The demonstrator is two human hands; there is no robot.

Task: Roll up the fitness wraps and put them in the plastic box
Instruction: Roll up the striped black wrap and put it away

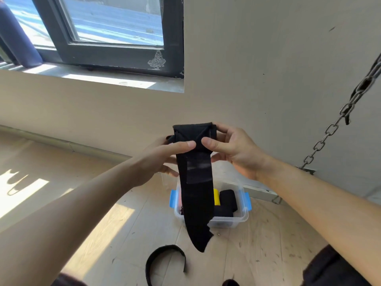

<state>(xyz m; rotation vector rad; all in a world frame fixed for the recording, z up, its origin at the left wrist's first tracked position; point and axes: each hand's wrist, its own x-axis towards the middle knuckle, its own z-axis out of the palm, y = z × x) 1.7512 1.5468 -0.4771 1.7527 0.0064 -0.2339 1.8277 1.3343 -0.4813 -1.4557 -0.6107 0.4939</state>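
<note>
Both hands grip the black fitness wrap (195, 199) at its upper end: the left hand (162, 157) and the right hand (235, 149) each pinch the small rolled or folded part between thumb and fingers, holding it in the air before the wall and above the plastic box (244, 216), which sits on the floor. The likely trouble is a loose or skewed roll: the tail dangles free with nothing tensioning it, so the turns could wander sideways into a cone, or the core could spring open if a thumb lets go. The grey patch below the thumbs, probably a fastener, might also snag the fabric. The wrap's long axis runs near vertical, rolled end up, free end pointing down at the floor, where a second black wrap (165, 256) lies curled nearby
</note>
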